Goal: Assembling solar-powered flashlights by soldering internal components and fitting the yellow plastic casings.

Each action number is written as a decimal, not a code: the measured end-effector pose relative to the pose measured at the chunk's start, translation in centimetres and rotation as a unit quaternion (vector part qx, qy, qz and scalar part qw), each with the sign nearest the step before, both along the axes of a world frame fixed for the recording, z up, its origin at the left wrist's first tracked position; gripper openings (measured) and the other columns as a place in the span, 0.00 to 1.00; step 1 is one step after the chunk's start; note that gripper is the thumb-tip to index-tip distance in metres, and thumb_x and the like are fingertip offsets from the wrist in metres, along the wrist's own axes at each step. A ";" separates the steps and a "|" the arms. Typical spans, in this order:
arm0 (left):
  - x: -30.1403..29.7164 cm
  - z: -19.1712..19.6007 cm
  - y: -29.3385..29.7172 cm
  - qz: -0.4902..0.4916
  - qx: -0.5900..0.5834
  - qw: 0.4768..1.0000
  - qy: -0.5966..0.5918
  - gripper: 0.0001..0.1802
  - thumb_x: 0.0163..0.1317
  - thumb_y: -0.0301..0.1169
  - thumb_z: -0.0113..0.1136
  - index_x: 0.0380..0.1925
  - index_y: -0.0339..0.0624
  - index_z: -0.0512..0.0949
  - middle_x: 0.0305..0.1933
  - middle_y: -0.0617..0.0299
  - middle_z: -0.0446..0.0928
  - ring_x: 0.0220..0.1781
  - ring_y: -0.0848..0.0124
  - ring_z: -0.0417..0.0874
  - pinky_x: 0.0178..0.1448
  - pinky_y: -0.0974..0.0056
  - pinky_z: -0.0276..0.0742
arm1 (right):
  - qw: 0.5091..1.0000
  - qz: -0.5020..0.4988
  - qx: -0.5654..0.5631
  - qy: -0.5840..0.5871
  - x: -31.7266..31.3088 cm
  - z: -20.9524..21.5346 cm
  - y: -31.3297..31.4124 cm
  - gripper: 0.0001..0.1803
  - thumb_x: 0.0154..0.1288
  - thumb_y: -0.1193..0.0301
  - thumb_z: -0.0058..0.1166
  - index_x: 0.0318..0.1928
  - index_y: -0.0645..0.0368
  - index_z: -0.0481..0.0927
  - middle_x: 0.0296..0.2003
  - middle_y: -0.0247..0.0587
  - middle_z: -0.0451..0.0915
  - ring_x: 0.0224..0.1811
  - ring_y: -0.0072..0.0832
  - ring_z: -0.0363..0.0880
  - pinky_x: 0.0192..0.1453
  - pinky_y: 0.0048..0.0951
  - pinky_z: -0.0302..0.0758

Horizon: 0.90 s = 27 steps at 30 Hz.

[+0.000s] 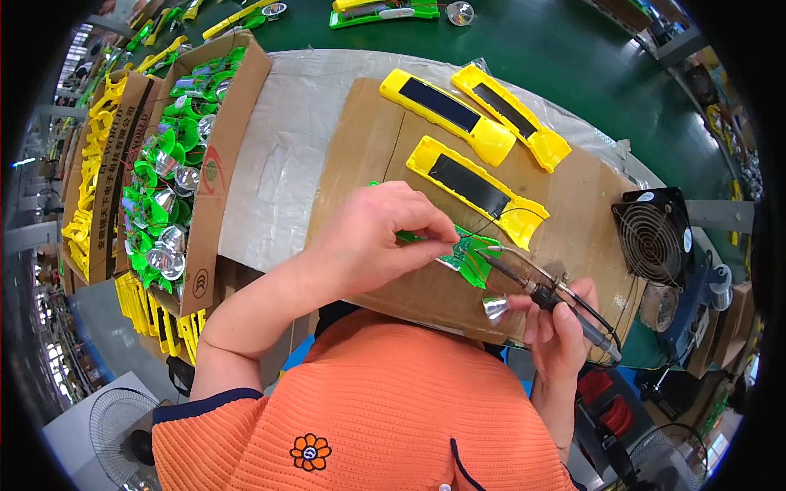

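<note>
My right hand (pixel 561 334) is closed around a soldering iron (pixel 544 298), with a thin metal tube clamped along it. The iron's tip points at a circuit board in a green flashlight housing (pixel 471 266). My left hand (pixel 381 233) pinches at the board's edge, its fingertips closed on what looks like a thin dark wire. That wire loops over from the nearest yellow shell (pixel 475 182), which has a black panel set in it. A silvery reflector cup (pixel 494 308) lies beside the housing, close to my right fingers. The housing's left part is hidden under my left hand.
Two more yellow shells (pixel 446 108) (pixel 512 114) lie farther back on the cardboard sheet (pixel 352 155). On the left stands a carton (pixel 233 123) full of green housings with reflectors. A black fan (pixel 652 239) stands at the right. Another flashlight assembly (pixel 385 14) lies on the green table.
</note>
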<state>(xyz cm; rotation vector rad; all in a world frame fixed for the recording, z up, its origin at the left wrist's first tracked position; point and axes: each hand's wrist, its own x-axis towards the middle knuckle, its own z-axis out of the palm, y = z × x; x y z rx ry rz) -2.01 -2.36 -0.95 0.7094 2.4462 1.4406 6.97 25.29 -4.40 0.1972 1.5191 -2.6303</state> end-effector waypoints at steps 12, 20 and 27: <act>0.3 -0.2 0.2 -0.046 -0.090 0.985 0.138 0.06 0.52 0.25 0.69 0.32 0.46 0.84 0.35 0.63 0.80 0.39 0.63 0.81 0.41 0.61 0.77 | 0.999 -0.026 0.042 -0.013 -0.6 0.7 -0.8 0.13 0.66 0.72 0.56 0.41 0.59 0.64 0.21 0.40 0.72 0.16 0.25 0.70 0.25 0.27 0.75; 0.6 -0.2 0.8 0.001 -0.123 0.980 0.159 0.07 0.51 0.26 0.69 0.30 0.43 0.81 0.38 0.61 0.73 0.39 0.62 0.78 0.41 0.61 0.76 | 0.995 0.004 0.087 -0.056 -0.6 1.0 -1.1 0.14 0.63 0.72 0.58 0.40 0.58 0.63 0.26 0.45 0.77 0.16 0.26 0.71 0.25 0.29 0.76; 0.4 -0.5 1.0 0.000 -0.125 0.978 0.169 0.07 0.50 0.25 0.69 0.28 0.42 0.79 0.38 0.61 0.73 0.39 0.63 0.78 0.41 0.61 0.75 | 0.991 0.021 0.112 -0.068 -0.7 1.7 -1.4 0.14 0.63 0.73 0.57 0.41 0.60 0.63 0.42 0.77 0.80 0.16 0.26 0.72 0.28 0.29 0.79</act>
